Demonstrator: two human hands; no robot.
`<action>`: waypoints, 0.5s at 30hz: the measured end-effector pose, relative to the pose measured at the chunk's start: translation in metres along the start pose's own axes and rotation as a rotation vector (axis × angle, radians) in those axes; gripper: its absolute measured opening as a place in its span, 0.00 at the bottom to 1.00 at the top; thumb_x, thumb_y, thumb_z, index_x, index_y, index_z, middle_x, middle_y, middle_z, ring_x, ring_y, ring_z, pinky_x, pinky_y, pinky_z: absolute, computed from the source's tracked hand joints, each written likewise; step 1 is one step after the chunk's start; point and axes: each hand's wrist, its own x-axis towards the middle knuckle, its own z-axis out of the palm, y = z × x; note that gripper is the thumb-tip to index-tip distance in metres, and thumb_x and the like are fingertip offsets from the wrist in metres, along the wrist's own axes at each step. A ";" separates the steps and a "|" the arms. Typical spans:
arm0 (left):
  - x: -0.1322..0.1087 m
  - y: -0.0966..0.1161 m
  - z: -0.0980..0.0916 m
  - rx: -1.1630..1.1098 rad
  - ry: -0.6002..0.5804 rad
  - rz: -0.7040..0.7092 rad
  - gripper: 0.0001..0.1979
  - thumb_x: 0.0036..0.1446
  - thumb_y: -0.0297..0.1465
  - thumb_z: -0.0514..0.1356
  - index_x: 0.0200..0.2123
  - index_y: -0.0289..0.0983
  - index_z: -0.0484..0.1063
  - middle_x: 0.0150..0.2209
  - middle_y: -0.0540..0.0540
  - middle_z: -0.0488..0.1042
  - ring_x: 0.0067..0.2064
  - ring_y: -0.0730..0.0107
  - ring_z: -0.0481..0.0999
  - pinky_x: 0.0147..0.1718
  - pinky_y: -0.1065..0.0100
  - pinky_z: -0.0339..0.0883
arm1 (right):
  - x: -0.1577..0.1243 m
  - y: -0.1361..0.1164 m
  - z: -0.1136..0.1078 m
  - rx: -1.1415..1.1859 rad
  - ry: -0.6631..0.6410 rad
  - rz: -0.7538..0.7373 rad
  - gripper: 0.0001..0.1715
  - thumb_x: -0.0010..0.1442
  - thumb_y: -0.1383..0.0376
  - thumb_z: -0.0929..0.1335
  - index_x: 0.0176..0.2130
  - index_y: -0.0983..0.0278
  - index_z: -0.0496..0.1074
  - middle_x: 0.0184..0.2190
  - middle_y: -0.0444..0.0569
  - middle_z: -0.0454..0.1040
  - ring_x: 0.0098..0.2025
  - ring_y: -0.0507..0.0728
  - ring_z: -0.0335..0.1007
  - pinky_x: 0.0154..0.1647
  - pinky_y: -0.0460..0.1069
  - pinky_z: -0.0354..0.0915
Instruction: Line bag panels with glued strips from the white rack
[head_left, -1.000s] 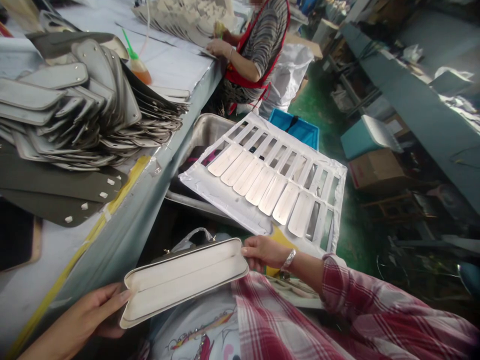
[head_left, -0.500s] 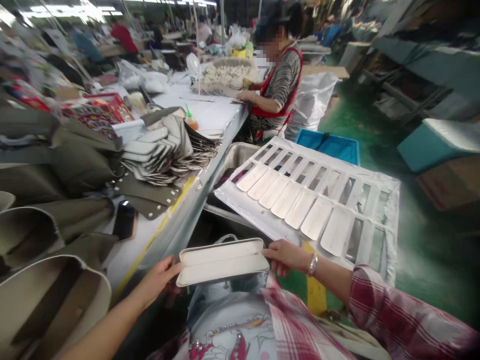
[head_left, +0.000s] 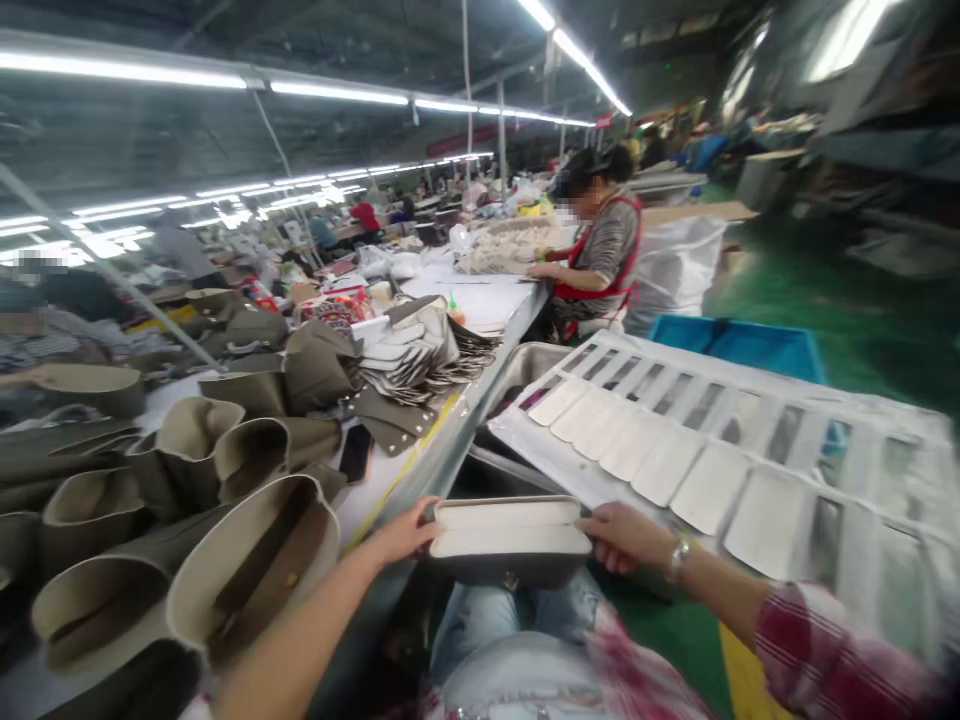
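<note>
Between my two hands is a dark grey-brown handbag (head_left: 510, 568), held level above my lap. Its long cream face (head_left: 510, 513) is turned up toward me, with a line running lengthwise. A small metal fitting shows on its dark side. My left hand (head_left: 411, 532) grips the left end, fingers partly hidden behind it. At the opposite end, my right hand (head_left: 626, 538) pinches the corner. Just beyond the bag lies a white slotted rack (head_left: 555, 452) with several cream strips (head_left: 709, 488) laid in a row.
Several open bag bodies (head_left: 255, 570) crowd the table at left. Stacked flat pieces (head_left: 420, 350), a phone (head_left: 355, 453) and a glue bottle (head_left: 454, 308) lie farther along. A co-worker (head_left: 604, 250) sits beyond the rack, near a blue crate (head_left: 739, 345).
My view has tilted up and turned left. The bag has tipped, so its dark side with the metal fitting now shows below the cream face. Both hands keep hold of its ends.
</note>
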 end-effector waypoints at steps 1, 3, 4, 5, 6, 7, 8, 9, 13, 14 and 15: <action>0.004 0.005 0.000 0.058 0.011 0.044 0.37 0.46 0.42 0.62 0.57 0.35 0.55 0.44 0.38 0.69 0.46 0.54 0.71 0.47 0.53 0.63 | -0.003 0.002 0.002 0.002 0.014 -0.029 0.19 0.59 0.55 0.64 0.25 0.65 0.62 0.19 0.48 0.72 0.16 0.49 0.67 0.13 0.41 0.62; 0.021 0.021 0.007 0.244 0.063 0.191 0.38 0.47 0.42 0.62 0.59 0.33 0.54 0.53 0.34 0.64 0.56 0.52 0.63 0.56 0.54 0.52 | -0.004 0.006 0.004 0.024 0.036 -0.079 0.19 0.57 0.54 0.66 0.25 0.65 0.62 0.19 0.47 0.72 0.17 0.50 0.67 0.14 0.41 0.62; 0.032 0.032 0.016 0.338 0.064 0.278 0.37 0.49 0.43 0.60 0.59 0.34 0.55 0.56 0.34 0.62 0.58 0.52 0.60 0.58 0.55 0.49 | -0.003 0.008 0.004 0.034 0.043 -0.090 0.20 0.57 0.53 0.66 0.25 0.65 0.63 0.19 0.47 0.72 0.17 0.50 0.68 0.14 0.41 0.62; 0.044 0.045 0.028 0.420 0.034 0.363 0.36 0.50 0.43 0.59 0.59 0.35 0.55 0.58 0.35 0.61 0.59 0.53 0.59 0.58 0.55 0.48 | -0.002 0.010 0.004 0.040 0.046 -0.099 0.20 0.56 0.52 0.66 0.24 0.65 0.63 0.19 0.47 0.72 0.17 0.50 0.68 0.14 0.42 0.62; 0.056 0.058 0.042 0.479 -0.032 0.434 0.34 0.51 0.42 0.58 0.59 0.35 0.57 0.58 0.36 0.61 0.59 0.53 0.60 0.58 0.56 0.49 | 0.000 0.011 0.003 0.043 0.047 -0.108 0.21 0.56 0.51 0.66 0.24 0.65 0.63 0.19 0.47 0.72 0.17 0.50 0.68 0.14 0.42 0.62; 0.068 0.071 0.057 0.507 -0.126 0.484 0.32 0.51 0.41 0.59 0.58 0.36 0.59 0.58 0.37 0.63 0.58 0.53 0.61 0.57 0.57 0.52 | 0.001 0.013 0.002 0.043 0.047 -0.120 0.22 0.56 0.50 0.66 0.24 0.65 0.63 0.18 0.46 0.72 0.17 0.50 0.68 0.13 0.42 0.62; 0.079 0.084 0.073 0.521 -0.228 0.516 0.29 0.51 0.39 0.59 0.56 0.36 0.62 0.56 0.38 0.65 0.56 0.53 0.64 0.55 0.58 0.55 | 0.001 0.014 0.001 0.041 0.049 -0.134 0.23 0.56 0.49 0.66 0.24 0.65 0.63 0.18 0.46 0.71 0.17 0.50 0.67 0.13 0.41 0.61; 0.089 0.094 0.087 0.528 -0.317 0.534 0.26 0.51 0.37 0.58 0.53 0.36 0.66 0.52 0.40 0.70 0.53 0.54 0.68 0.52 0.59 0.59 | 0.001 0.015 -0.001 0.041 0.048 -0.147 0.23 0.55 0.49 0.66 0.24 0.65 0.63 0.18 0.45 0.71 0.17 0.50 0.67 0.13 0.41 0.61; 0.114 0.110 0.120 0.523 -0.530 0.548 0.14 0.52 0.32 0.56 0.40 0.34 0.76 0.35 0.46 0.78 0.39 0.60 0.75 0.41 0.65 0.66 | 0.002 0.017 -0.007 0.045 0.021 -0.154 0.24 0.53 0.47 0.68 0.25 0.65 0.63 0.17 0.44 0.70 0.16 0.50 0.65 0.13 0.41 0.60; 0.116 0.109 0.122 0.514 -0.548 0.553 0.14 0.53 0.33 0.55 0.40 0.34 0.76 0.35 0.47 0.78 0.39 0.60 0.75 0.41 0.66 0.66 | 0.002 0.018 -0.008 0.054 0.010 -0.149 0.24 0.53 0.47 0.68 0.25 0.65 0.63 0.17 0.44 0.70 0.15 0.49 0.65 0.13 0.42 0.60; 0.116 0.106 0.123 0.509 -0.549 0.565 0.14 0.54 0.33 0.54 0.41 0.35 0.76 0.37 0.47 0.78 0.41 0.59 0.75 0.43 0.65 0.65 | 0.003 0.018 -0.009 0.066 0.001 -0.144 0.25 0.52 0.47 0.68 0.24 0.65 0.62 0.17 0.44 0.69 0.15 0.49 0.64 0.13 0.42 0.60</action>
